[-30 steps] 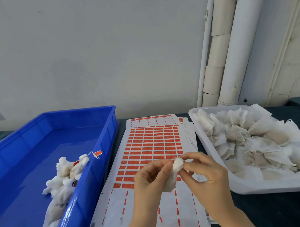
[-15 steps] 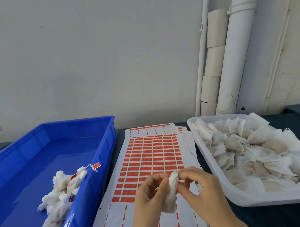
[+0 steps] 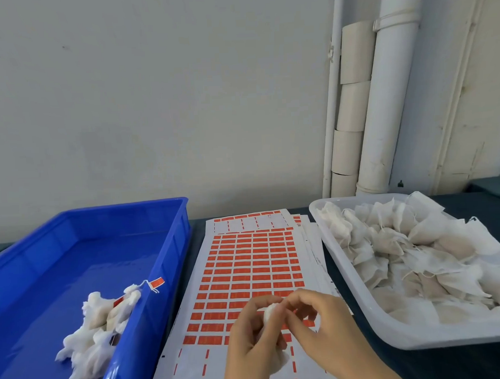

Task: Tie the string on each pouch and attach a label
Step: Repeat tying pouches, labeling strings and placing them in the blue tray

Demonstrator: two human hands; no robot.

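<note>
Pouch (image 3: pixel 271 312) pinched by left hand (image 3: pixel 252 341), right hand (image 3: pixel 318 326).

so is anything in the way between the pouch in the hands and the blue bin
Nothing loose lies between them. The pouch is held by the left hand and right hand above the label sheet; only the side wall of the blue bin stands between, with other pouches piled just inside it.
</note>
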